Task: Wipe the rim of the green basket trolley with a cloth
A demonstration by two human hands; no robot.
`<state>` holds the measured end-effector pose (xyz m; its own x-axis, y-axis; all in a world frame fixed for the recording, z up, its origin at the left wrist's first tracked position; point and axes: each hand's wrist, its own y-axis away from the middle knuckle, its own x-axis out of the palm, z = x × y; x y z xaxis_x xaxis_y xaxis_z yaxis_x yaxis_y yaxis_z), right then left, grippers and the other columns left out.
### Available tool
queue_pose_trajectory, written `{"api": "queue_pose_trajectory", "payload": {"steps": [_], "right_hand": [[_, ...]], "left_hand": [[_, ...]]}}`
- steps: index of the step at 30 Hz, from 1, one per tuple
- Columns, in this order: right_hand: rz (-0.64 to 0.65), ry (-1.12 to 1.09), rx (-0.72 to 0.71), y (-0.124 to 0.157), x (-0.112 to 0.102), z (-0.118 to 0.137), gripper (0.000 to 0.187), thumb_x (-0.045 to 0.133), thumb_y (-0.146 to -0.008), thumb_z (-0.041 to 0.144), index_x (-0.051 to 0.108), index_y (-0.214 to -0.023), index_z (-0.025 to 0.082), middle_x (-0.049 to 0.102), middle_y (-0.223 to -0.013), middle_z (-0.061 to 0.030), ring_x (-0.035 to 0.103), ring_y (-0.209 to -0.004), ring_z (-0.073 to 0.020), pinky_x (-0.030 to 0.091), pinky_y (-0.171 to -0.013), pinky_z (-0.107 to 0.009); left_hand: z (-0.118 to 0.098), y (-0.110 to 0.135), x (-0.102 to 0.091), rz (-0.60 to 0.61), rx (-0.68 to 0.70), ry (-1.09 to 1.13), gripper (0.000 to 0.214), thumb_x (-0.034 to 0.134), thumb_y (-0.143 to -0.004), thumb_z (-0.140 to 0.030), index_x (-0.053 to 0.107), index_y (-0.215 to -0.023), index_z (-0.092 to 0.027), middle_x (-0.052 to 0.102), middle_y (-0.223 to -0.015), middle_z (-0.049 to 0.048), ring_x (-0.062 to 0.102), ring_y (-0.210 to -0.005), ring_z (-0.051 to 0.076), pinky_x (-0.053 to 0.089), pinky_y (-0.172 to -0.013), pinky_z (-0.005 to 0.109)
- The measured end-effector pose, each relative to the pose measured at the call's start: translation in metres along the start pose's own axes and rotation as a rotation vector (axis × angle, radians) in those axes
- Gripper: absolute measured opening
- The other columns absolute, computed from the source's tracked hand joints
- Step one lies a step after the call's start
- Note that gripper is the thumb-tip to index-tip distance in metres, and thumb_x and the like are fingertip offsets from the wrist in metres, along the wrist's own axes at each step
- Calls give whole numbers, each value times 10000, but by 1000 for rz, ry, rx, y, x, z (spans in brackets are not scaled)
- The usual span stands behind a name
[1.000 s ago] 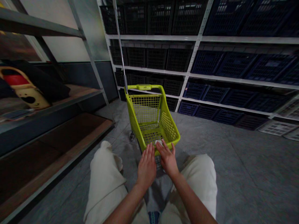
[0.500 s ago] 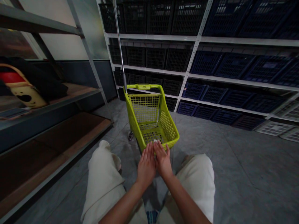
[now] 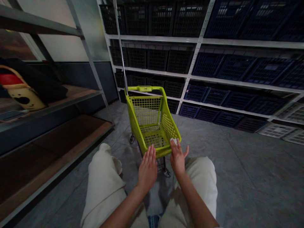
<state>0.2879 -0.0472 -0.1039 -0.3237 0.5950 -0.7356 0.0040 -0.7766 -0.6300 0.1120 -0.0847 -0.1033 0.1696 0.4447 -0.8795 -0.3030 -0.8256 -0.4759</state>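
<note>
A yellow-green plastic shopping cart with lattice walls stands in front of my knees, its near rim towards me. At the near right corner of that rim, my right hand presses a small white tissue under its fingertips, with the thumb side spread out. Most of the tissue is hidden by the fingers, and I cannot tell whether it is paper or cloth. My left hand lies with straight fingers against the middle of the near rim, holding nothing visible.
White racks of black crates and blue crates line the far wall. To my left is a shelf with a yellow face-patterned bag. A metal pole rises at the cart's rear left. Cart wheels rest on grey floor.
My right hand has slid right along the cart's near rim to its corner, taking the tissue with it. My left hand has stayed almost in place, so the two hands are now apart.
</note>
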Motion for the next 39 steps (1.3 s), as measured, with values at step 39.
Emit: {"api": "queue_pose_trajectory", "payload": {"steps": [39], "right_hand": [[60, 1, -78, -13, -14, -23, 729, 381, -706, -37, 504, -1366, 248, 626, -1309, -47, 380, -1389, -212, 11, -1162, -572]], "left_hand": [[-4, -1, 0, -6, -12, 28, 659, 356, -957, -174, 76, -1543, -59, 168, -1603, 137, 114, -1489, 241, 270, -1183, 415]]}}
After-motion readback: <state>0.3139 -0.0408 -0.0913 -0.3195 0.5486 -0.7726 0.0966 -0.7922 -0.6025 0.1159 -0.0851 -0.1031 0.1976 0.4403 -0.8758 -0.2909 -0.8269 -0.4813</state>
